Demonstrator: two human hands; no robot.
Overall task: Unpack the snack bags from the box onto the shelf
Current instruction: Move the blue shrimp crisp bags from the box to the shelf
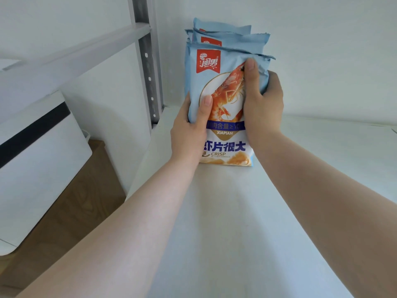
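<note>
A light-blue shrimp-crisp snack bag (223,82) stands upright on the white shelf (236,211), at the front of a row of several like bags (232,37) against the back wall. My left hand (189,130) grips the front bag's left edge, thumb across its face. My right hand (261,102) grips its right edge, thumb pressed on the shrimp picture and fingers behind. The box is out of view.
A grey slotted shelf upright (148,67) stands left of the bags, with a crossbar (86,50) running off to the left. A white cabinet with a black stripe (36,155) stands at the left over a wooden floor (71,207).
</note>
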